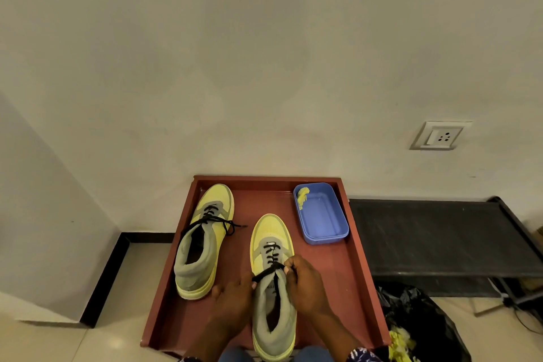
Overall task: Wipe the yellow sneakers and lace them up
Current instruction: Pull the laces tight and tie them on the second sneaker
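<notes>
Hands [235, 294] [305, 282] pinch black lace [266, 273] on sneaker [271, 247] mid-tray [357, 247].

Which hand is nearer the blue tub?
Right. The right hand pinches the lace on the near sneaker, below the blue tub in the picture. The left hand holds the lace on that sneaker's far side.

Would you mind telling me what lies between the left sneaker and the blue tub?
In the head view, the other sneaker lies between the left sneaker and the blue tub, amid bare red tray.
</notes>
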